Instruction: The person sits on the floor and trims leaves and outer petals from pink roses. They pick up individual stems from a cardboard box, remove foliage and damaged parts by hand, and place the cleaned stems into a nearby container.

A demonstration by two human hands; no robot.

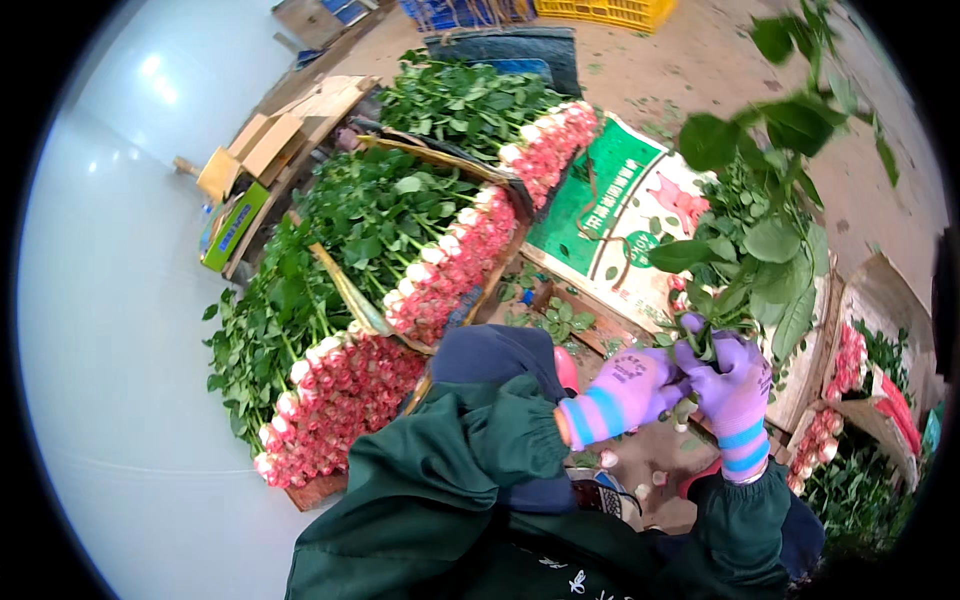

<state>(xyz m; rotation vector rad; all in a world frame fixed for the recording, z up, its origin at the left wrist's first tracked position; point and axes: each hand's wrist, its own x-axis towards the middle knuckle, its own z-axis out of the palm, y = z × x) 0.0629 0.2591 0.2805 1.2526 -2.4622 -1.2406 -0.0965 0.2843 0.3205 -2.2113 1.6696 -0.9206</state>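
My left hand (pixel 632 385) and my right hand (pixel 722 380) wear lavender gloves with blue-striped cuffs and meet at the right of centre. My right hand is closed on a leafy rose stem (pixel 765 250), whose green leaves rise up and to the right. My left hand is closed at the lower part of the same stem, just beside the right; its fingertips are partly hidden. Behind them a green-and-white printed sack (pixel 570 215) lies flat, with leafy stems on its right part. My knee (pixel 485 355) in dark blue is left of the hands.
Long rows of pink-white roses (pixel 345 405) with leafy stems fill the left, beside a white wall (pixel 130 330). Cardboard and planks (pixel 270 150) are behind them. More roses (pixel 845 350) lie at the right. Blue and yellow crates (pixel 600 12) stand on the floor (pixel 680 65) at the back.
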